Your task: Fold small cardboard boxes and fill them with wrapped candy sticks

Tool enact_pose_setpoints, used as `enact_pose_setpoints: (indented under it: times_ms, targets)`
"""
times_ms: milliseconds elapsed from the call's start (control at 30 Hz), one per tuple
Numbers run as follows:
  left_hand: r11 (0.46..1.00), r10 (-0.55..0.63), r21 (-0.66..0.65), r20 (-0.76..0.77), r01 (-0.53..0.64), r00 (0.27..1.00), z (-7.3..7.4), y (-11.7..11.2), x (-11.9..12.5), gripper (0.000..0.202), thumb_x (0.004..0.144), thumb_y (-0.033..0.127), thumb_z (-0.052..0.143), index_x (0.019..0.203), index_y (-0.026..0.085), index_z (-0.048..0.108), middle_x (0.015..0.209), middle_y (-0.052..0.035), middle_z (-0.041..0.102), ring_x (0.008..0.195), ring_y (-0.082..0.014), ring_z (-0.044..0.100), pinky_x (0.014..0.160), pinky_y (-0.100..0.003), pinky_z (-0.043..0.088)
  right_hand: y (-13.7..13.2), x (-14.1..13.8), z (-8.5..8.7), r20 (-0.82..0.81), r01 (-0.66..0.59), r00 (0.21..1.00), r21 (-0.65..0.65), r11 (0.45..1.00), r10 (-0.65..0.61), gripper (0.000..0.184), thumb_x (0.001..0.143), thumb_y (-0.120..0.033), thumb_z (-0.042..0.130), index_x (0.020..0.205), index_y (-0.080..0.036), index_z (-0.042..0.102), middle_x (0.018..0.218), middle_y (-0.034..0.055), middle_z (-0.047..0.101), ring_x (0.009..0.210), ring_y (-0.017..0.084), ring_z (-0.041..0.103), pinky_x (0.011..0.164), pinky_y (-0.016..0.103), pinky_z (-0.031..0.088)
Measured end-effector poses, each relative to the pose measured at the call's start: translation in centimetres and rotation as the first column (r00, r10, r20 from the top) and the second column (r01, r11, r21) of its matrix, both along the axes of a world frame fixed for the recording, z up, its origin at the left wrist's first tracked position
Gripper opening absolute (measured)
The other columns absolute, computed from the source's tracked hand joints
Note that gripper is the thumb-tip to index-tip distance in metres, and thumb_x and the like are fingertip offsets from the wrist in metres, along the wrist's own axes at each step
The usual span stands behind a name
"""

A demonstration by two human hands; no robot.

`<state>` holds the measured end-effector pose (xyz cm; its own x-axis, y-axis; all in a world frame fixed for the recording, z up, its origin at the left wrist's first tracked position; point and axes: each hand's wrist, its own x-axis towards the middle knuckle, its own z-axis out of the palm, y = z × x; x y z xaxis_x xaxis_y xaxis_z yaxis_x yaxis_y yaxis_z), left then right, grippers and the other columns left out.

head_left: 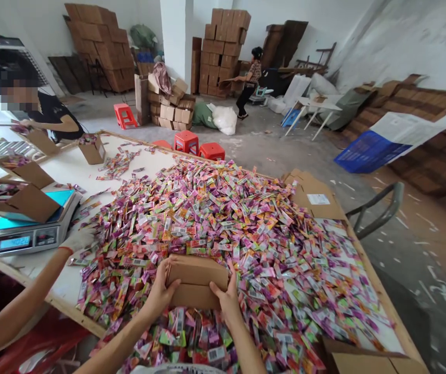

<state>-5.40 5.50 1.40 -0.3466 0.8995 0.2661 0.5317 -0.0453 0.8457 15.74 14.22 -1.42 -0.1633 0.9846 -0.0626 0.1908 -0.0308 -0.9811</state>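
Between my two hands is a small brown cardboard box (197, 283), held above a wide heap of small colourful packets (215, 213). My left hand (164, 288) grips its left end, thumb on the near face. At the right end, my right hand (225, 291) is closed on it the same way, thumb in front and fingers behind. The box's inside is hidden from me. More packets lie right below it, near my body.
A co-worker's gloved hand (80, 240) reaches into the heap at left, beside a digital scale (31, 241) bearing a filled box. Another person packs at far left. A flattened carton (312, 195) lies at the table's right edge, near a metal handle (379, 208). Red stools (186, 141) stand beyond.
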Motion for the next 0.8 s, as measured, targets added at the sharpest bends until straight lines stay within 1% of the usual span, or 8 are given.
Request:
enact_pose_setpoints:
  times_ms: [200, 367, 467, 567, 633, 667, 733, 800]
  targets:
    - [0.995, 0.061, -0.041, -0.483, -0.093, 0.873, 0.7, 1.1, -0.4, 0.03, 0.09, 0.014, 0.046, 0.109, 0.025, 0.065, 0.123, -0.0139, 0.06, 0.121, -0.0323, 0.052, 0.107, -0.061, 0.032, 1.9, -2.6, -1.0, 0.192, 0.155, 0.958, 0.275, 0.949, -0.212, 0.041, 0.071, -0.043, 0.068, 0.106, -0.022, 0.06, 0.107, 0.0097, 0.06, 0.106, 0.031, 0.054, 0.095, 0.046, 0.043]
    - [0.874, -0.483, -0.362, -0.711, 0.324, 0.511, 3.2, 3.0, 1.0, 0.103, 0.059, 0.05, 0.085, 0.149, 0.043, 0.034, 0.163, -0.0169, 0.02, 0.142, -0.0525, 0.024, 0.107, -0.077, 0.014, 4.0, -1.7, -0.4, 0.175, 0.078, 0.978, 0.187, 0.979, -0.112, 0.044, 0.066, -0.047, 0.07, 0.101, -0.022, 0.059, 0.105, 0.0087, 0.063, 0.101, 0.031, 0.058, 0.093, 0.045, 0.046]
    - [0.829, -0.557, -0.399, -0.652, 0.392, 0.514, 6.0, 4.1, -0.7, 0.102, 0.062, 0.054, 0.082, 0.149, 0.048, 0.03, 0.162, -0.0157, 0.022, 0.139, -0.052, 0.029, 0.105, -0.078, 0.018, 5.0, -0.1, 1.3, 0.114, 0.006, 0.993, 0.149, 0.989, -0.023, 0.054, 0.081, -0.058, 0.056, 0.12, -0.021, 0.057, 0.119, 0.0123, 0.063, 0.112, 0.031, 0.058, 0.098, 0.047, 0.046]
    - [0.939, -0.342, -0.215, -0.529, 0.267, 0.777, 8.9, 1.7, -5.9, 0.084, 0.068, 0.058, 0.076, 0.145, 0.042, 0.045, 0.155, -0.0142, 0.036, 0.139, -0.0468, 0.03, 0.111, -0.071, 0.021, 5.5, 1.2, 2.2, 0.258, 0.074, 0.946, 0.417, 0.906, -0.196, 0.069, 0.087, -0.054, 0.053, 0.146, -0.02, 0.039, 0.15, 0.019, 0.041, 0.138, 0.038, 0.038, 0.111, 0.06, 0.032]
    - [0.996, -0.003, -0.083, -0.275, -0.021, 0.961, 10.0, -2.1, -10.4, 0.079, 0.066, 0.06, 0.076, 0.138, 0.032, 0.057, 0.145, -0.0133, 0.048, 0.139, -0.0461, 0.032, 0.113, -0.066, 0.025, 6.0, 1.3, 1.4, 0.441, -0.094, 0.862, 0.626, 0.774, -0.252, 0.072, 0.083, -0.039, 0.064, 0.149, -0.023, 0.039, 0.161, 0.0155, 0.025, 0.148, 0.043, 0.016, 0.115, 0.068, 0.015]
    - [0.978, 0.206, -0.029, -0.065, -0.208, 0.976, 10.2, -4.3, -12.6, 0.077, 0.063, 0.063, 0.075, 0.13, 0.026, 0.064, 0.138, -0.0134, 0.053, 0.136, -0.0462, 0.036, 0.113, -0.063, 0.028, 6.5, 0.9, 0.6, 0.54, -0.25, 0.813, 0.663, 0.706, -0.219, 0.07, 0.082, -0.028, 0.064, 0.148, -0.028, 0.042, 0.163, 0.0113, 0.022, 0.15, 0.043, 0.011, 0.116, 0.07, 0.011]
    - [0.873, 0.485, -0.129, 0.331, -0.47, 0.81, 9.5, -8.8, -16.1, 0.081, 0.064, 0.067, 0.07, 0.132, 0.025, 0.061, 0.13, -0.0116, 0.06, 0.125, -0.0451, 0.051, 0.106, -0.062, 0.04, 8.3, -0.8, -1.4, 0.717, -0.553, 0.689, 0.617, 0.56, -0.11, 0.075, 0.08, -0.007, 0.055, 0.147, -0.04, 0.043, 0.163, 0.0021, 0.025, 0.151, 0.038, 0.015, 0.116, 0.07, 0.013]
    - [0.788, 0.614, -0.196, 0.333, -0.584, 0.716, 7.3, -12.2, -18.0, 0.081, 0.064, 0.064, 0.072, 0.135, 0.028, 0.058, 0.137, -0.0086, 0.056, 0.125, -0.0447, 0.051, 0.105, -0.06, 0.043, 11.1, -4.1, -2.9, 0.838, -0.746, 0.542, 0.513, 0.425, -0.061, 0.09, 0.075, 0.005, 0.047, 0.147, -0.048, 0.037, 0.162, -0.0033, 0.027, 0.149, 0.032, 0.024, 0.116, 0.067, 0.022]
